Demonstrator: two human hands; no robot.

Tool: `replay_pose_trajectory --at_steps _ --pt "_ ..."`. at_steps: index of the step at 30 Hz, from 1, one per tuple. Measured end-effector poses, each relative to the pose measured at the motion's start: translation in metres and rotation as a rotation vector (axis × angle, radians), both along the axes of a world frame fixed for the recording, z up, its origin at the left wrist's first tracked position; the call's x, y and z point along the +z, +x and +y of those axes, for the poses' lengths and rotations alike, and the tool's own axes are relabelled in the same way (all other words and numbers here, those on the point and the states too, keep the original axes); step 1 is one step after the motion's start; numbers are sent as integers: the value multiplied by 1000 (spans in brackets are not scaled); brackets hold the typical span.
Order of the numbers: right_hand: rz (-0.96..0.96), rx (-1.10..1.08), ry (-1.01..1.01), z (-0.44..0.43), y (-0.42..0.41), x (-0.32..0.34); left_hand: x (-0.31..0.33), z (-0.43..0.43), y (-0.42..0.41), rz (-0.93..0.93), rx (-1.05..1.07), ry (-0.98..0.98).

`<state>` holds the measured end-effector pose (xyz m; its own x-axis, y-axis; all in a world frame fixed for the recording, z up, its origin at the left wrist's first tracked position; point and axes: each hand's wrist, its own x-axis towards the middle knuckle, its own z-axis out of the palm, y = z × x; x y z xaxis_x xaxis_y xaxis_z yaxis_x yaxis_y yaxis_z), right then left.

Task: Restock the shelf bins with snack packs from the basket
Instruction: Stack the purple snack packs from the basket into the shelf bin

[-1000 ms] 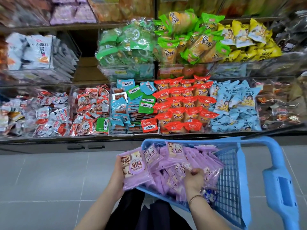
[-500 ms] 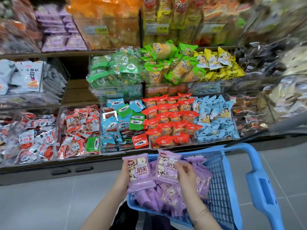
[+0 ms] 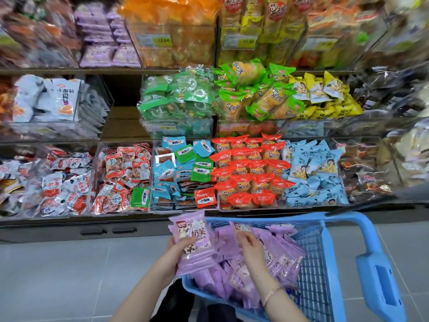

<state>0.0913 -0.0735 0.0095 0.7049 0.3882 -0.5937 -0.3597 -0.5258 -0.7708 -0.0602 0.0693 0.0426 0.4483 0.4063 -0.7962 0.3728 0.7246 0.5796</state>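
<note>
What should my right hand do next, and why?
Probably lift the pack under the right hand onto the stack in the left hand: that hand already grips several purple packs, and the basket holds many more.

A fanned stack of lilac snack packs (image 3: 197, 242) stands tilted in the left hand (image 3: 177, 251); just right of that grip, more, probably the same kind, lie heaped in the blue basket (image 3: 312, 252).

Your left hand (image 3: 180, 248) grips a stack of purple snack packs (image 3: 197, 233) while your right hand (image 3: 249, 248), fingers bent, pinches a single pack (image 3: 241, 226).
</note>
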Motion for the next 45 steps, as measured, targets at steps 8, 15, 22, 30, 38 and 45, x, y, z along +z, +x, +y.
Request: replay_pose_trajectory --at_steps 8,15,22,30,38,45 --pt "44 -71 -432 2 27 -47 -15 7 -45 22 199 -41" --pt "184 -117 -664 24 29 -63 -14 10 -68 34 267 12" --pt "338 -299 -476 23 18 -60 -9 19 -71 33 295 49" --pt "502 -446 -71 -23 32 -32 0 12 -51 -52 319 31" --pt "642 -371 136 -22 29 10 16 7 -61 -137 338 42" --pt "673 -326 295 31 -13 29 32 56 -96 -218 293 44"
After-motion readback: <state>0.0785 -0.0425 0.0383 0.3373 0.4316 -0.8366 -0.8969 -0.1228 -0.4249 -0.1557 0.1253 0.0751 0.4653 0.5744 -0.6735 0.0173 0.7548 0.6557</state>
